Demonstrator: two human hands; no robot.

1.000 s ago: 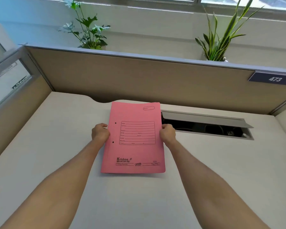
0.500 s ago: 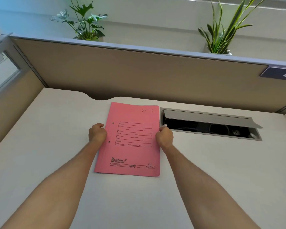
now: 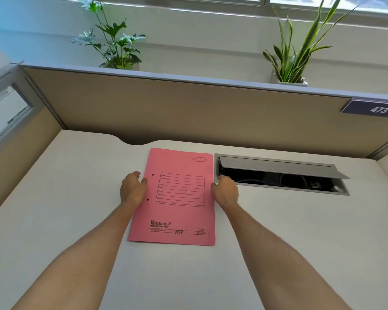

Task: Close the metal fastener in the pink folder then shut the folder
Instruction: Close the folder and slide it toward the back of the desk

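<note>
The pink folder point(image 3: 177, 218) lies shut and flat on the white desk point(image 3: 289, 253), printed cover up, with two punch holes near its left edge. The metal fastener is hidden inside. My left hand point(image 3: 132, 190) sits at the folder's left edge, its thumb on the cover by the holes. At the right edge, my right hand point(image 3: 225, 191) has its fingers curled around the edge. Both hands hold the folder by its sides at mid-height.
An open cable hatch point(image 3: 278, 182) with a raised grey flap point(image 3: 278, 167) lies just right of the folder, touching my right hand's knuckles. A beige partition point(image 3: 188, 108) with a "473" plate point(image 3: 377, 109) closes the desk's back. Two potted plants point(image 3: 112, 45) point(image 3: 293, 59) stand behind it.
The folder, held at both edges, has settled flat onto the desk, a little nearer the cable hatch. Both hands have stayed on its sides.
</note>
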